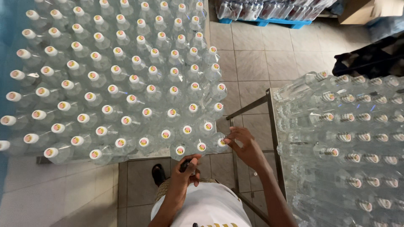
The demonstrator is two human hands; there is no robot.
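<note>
Head view: right hand (244,145) fingertips pinch capped bottle (219,142).

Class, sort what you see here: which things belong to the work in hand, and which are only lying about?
In use: left hand gripping small dark object; right hand touching corner capped bottle.

Lying about: uncapped bottles on metal table; wrapped bottle packs; blue pallet.
</note>
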